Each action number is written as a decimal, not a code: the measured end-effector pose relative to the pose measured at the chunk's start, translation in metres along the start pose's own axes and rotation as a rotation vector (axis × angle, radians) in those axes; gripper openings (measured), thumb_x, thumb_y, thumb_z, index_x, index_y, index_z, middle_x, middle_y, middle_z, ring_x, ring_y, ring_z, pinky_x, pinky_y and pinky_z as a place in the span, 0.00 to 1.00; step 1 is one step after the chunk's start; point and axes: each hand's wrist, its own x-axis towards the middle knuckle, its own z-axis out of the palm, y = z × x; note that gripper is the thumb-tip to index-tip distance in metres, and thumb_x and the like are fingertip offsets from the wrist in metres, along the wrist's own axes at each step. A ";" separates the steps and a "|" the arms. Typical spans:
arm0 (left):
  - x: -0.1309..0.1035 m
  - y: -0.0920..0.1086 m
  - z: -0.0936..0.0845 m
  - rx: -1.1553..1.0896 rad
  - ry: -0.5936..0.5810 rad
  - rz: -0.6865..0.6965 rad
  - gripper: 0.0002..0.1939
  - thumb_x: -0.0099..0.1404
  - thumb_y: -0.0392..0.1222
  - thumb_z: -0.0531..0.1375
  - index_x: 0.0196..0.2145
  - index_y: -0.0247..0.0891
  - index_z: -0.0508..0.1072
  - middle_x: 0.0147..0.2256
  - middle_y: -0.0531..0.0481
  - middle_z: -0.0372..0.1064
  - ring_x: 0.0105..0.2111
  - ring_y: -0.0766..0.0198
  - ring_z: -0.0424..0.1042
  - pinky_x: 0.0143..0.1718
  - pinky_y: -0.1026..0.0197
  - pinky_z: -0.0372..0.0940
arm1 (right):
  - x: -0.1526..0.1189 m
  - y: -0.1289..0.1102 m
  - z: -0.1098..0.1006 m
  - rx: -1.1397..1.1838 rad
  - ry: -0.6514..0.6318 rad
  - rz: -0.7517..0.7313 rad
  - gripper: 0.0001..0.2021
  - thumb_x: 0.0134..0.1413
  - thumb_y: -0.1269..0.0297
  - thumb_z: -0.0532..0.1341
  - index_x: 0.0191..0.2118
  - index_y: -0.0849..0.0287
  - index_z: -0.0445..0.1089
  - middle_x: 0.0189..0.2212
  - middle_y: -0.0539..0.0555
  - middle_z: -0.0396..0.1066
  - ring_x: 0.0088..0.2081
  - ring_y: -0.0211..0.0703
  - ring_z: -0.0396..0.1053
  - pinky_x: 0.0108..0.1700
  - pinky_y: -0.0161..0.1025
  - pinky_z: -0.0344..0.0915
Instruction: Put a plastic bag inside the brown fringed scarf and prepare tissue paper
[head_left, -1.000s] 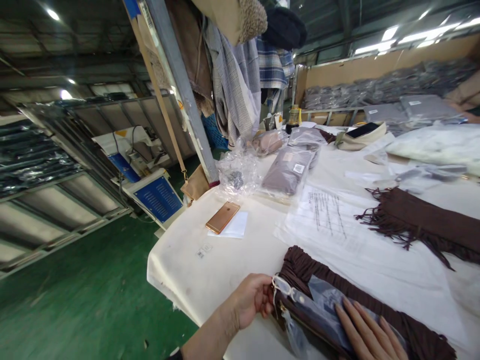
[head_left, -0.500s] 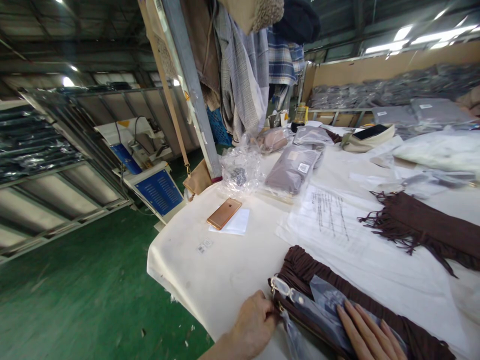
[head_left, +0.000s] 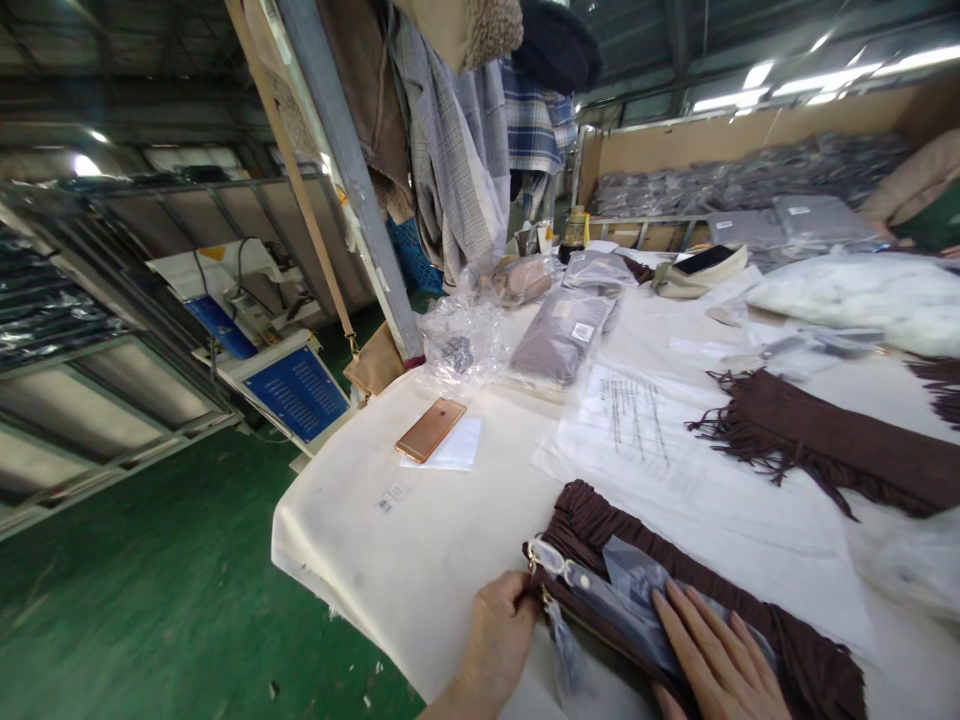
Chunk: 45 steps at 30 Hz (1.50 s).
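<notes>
Pinching the end of a brown bag [head_left: 686, 558], slanted lengthwise far-left to near-right, with left grip [head_left: 499, 628] and laying right grip [head_left: 716, 645] kinda spread on top.

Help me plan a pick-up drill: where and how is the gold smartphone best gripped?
Probably its long edges, near the middle, from above: the gold smartphone lies flat, back up, partly over white paper, with nothing on top, and is narrow between those edges.

Table [head_left: 420, 540], white-covered: brown bag [head_left: 679, 560] at near edge; phone [head_left: 430, 430] on paper [head_left: 463, 446], left edge; wrapped package [head_left: 559, 342] towards far edge.
</notes>
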 end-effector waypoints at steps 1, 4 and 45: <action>0.001 0.000 0.002 -0.037 -0.006 -0.002 0.14 0.50 0.27 0.49 0.29 0.37 0.72 0.26 0.53 0.69 0.29 0.64 0.68 0.31 0.64 0.61 | 0.000 0.000 -0.001 -0.010 0.007 0.006 0.39 0.50 0.61 0.52 0.65 0.69 0.39 0.50 0.64 0.67 0.50 0.58 0.65 0.51 0.54 0.56; 0.001 0.003 0.005 -0.140 -0.014 -0.017 0.15 0.48 0.27 0.51 0.32 0.35 0.71 0.29 0.53 0.71 0.33 0.63 0.69 0.34 0.65 0.61 | 0.001 -0.001 -0.002 -0.029 0.027 0.010 0.39 0.49 0.61 0.53 0.65 0.70 0.38 0.50 0.65 0.68 0.49 0.58 0.65 0.51 0.54 0.56; -0.002 0.033 0.050 -1.097 -0.617 -0.510 0.31 0.47 0.64 0.61 0.36 0.32 0.75 0.38 0.36 0.74 0.43 0.46 0.70 0.48 0.48 0.61 | -0.006 -0.008 0.005 0.011 0.009 0.024 0.31 0.46 0.66 0.56 0.60 0.52 0.56 0.53 0.62 0.64 0.54 0.65 0.58 0.51 0.60 0.54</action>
